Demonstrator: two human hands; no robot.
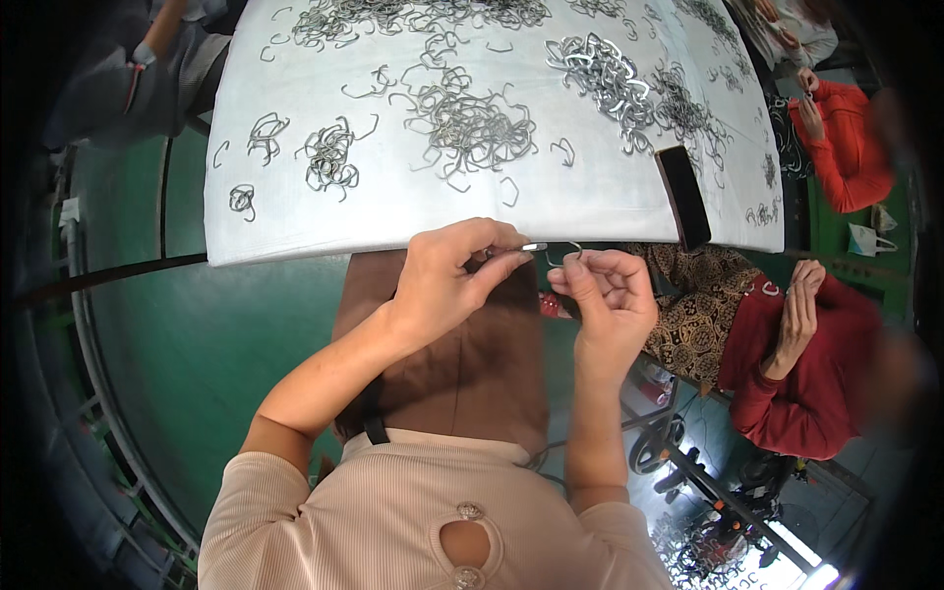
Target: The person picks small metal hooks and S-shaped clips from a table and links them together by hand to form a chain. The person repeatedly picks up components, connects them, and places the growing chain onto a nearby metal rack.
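Observation:
Just off the near edge of the table, my left hand [454,267] pinches a small shiny metal piece [534,247] between thumb and fingertips. Beside it, my right hand [612,295] grips a thin bent wire hook [578,248] with thumb and forefinger, its other fingers curled. The two metal parts are close together, with a small gap between them. On the white-covered table [393,211] ahead lies a loose pile of bent wire hooks [472,128]. A heap of thicker, brighter metal pieces [602,79] is farther off to the right.
A black phone [682,197] lies at the table's right near edge. Smaller clumps of wire hooks [331,157] are on the left. A person in dark red [806,364] sits close on my right, another in orange-red [851,147] beyond. A person [128,69] is at the far left.

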